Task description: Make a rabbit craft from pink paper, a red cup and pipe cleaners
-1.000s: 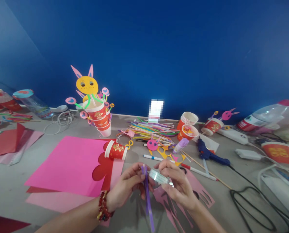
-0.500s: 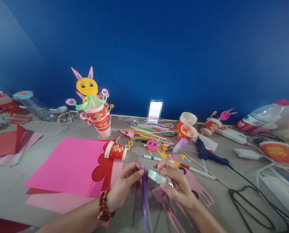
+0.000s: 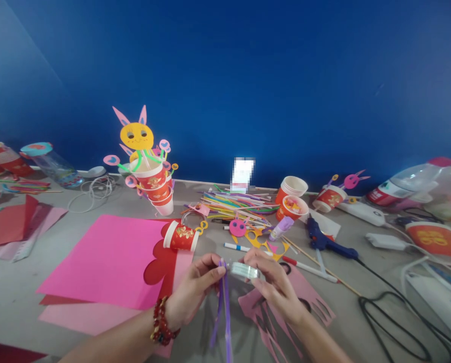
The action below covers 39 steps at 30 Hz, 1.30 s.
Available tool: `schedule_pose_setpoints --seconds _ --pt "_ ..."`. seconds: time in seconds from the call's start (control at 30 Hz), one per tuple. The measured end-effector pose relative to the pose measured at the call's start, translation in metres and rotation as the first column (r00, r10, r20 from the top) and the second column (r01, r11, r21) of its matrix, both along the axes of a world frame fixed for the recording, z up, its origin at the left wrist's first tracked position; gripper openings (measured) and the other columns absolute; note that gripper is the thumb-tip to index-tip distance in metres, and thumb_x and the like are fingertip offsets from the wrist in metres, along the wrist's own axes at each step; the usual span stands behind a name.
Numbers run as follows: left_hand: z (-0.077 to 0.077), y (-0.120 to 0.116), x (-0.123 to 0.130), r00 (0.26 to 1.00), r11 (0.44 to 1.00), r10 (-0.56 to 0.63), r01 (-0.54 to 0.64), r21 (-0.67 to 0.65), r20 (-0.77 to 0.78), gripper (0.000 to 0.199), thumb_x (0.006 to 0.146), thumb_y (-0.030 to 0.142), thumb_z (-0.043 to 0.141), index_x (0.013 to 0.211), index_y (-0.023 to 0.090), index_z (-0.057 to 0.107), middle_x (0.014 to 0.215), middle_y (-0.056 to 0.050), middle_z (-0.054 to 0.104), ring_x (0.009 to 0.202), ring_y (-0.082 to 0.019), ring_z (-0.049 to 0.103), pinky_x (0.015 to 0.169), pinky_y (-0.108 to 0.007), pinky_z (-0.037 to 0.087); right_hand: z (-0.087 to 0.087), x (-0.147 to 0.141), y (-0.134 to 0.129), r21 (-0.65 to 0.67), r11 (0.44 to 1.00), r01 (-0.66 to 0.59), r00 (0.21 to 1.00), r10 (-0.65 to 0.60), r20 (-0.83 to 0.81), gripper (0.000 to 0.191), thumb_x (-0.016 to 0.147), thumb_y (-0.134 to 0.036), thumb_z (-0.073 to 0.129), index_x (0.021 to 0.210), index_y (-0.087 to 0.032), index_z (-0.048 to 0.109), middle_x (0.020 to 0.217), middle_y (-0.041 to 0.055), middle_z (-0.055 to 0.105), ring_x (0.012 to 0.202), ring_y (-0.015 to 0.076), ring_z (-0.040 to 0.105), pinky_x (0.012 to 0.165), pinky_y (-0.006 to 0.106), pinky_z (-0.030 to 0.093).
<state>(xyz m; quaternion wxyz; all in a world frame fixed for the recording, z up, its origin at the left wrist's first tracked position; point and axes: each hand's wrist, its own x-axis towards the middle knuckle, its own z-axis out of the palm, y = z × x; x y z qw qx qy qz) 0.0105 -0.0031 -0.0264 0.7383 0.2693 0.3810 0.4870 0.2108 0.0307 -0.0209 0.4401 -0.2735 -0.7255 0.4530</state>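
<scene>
My left hand, with a beaded bracelet at the wrist, pinches the upper end of some purple pipe cleaners, which hang down toward me. In my right hand is a roll of clear tape, held between thumb and fingers close to the pinched end. Whether a strip of tape joins the two I cannot make out clearly. Beneath my right hand lies a pink paper sheet with cut-outs. Left of my hands, a red paper cup rests on its side.
Bright pink paper covers the left side. Stacked cups with a yellow rabbit face stand behind it. Loose pipe cleaners lie at the back middle. On the right are a blue glue gun, its black cable and a plastic bottle.
The tape roll has turned to lie flatter and nearer level in my right hand. The hanging ends of the purple pipe cleaners have swung apart. My left hand keeps its pinch.
</scene>
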Motion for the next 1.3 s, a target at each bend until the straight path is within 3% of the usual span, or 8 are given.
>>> schedule_pose_setpoints --seconds 0.3,0.87,1.1,1.3 --pt "-0.003 0.000 0.002 0.999 0.999 0.043 -0.043 0.025 -0.001 0.029 0.070 0.033 0.082 0.077 0.016 0.060 0.070 0.003 0.057 0.061 -0.008 0.050 0.058 -0.020 0.039 0.005 0.002 -0.002 0.001 1.000 -0.017 0.992 0.016 0.125 0.019 0.091 -0.036 0.052 0.081 -0.020 0.055 0.091 0.0056 0.052 0.085 0.0217 0.052 0.074 0.032 0.040" --pt "-0.016 0.002 0.005 0.999 0.998 0.045 -0.045 0.050 0.008 0.025 0.084 0.039 0.067 0.088 0.016 0.058 0.065 0.003 0.057 0.052 -0.009 0.054 0.049 -0.021 0.045 0.009 -0.003 -0.006 0.240 0.971 0.017 0.948 -0.092 0.304 0.014 0.086 -0.030 0.056 0.078 -0.021 0.049 0.087 0.0048 0.052 0.080 0.0206 0.051 0.071 0.033 0.040" --pt "-0.013 0.005 0.003 0.997 0.999 -0.024 0.020 0.051 0.074 0.025 0.085 0.039 0.066 0.088 0.015 0.058 0.063 0.005 0.054 0.040 -0.002 0.040 0.037 -0.014 0.029 0.012 -0.006 -0.006 0.223 0.975 0.024 0.942 -0.097 0.322 0.015 0.087 -0.029 0.056 0.076 -0.021 0.049 0.084 0.0041 0.053 0.077 0.0195 0.051 0.069 0.032 0.040" --pt "-0.010 0.002 0.003 0.998 0.995 -0.003 -0.003 0.099 0.064 0.024 0.085 0.038 0.066 0.088 0.017 0.056 0.063 0.005 0.056 0.043 -0.004 0.047 0.044 -0.017 0.036 0.015 -0.006 -0.006 0.209 0.977 0.033 0.950 -0.096 0.298 0.012 0.086 -0.025 0.054 0.076 -0.021 0.050 0.084 0.0041 0.053 0.077 0.0193 0.051 0.069 0.032 0.040"
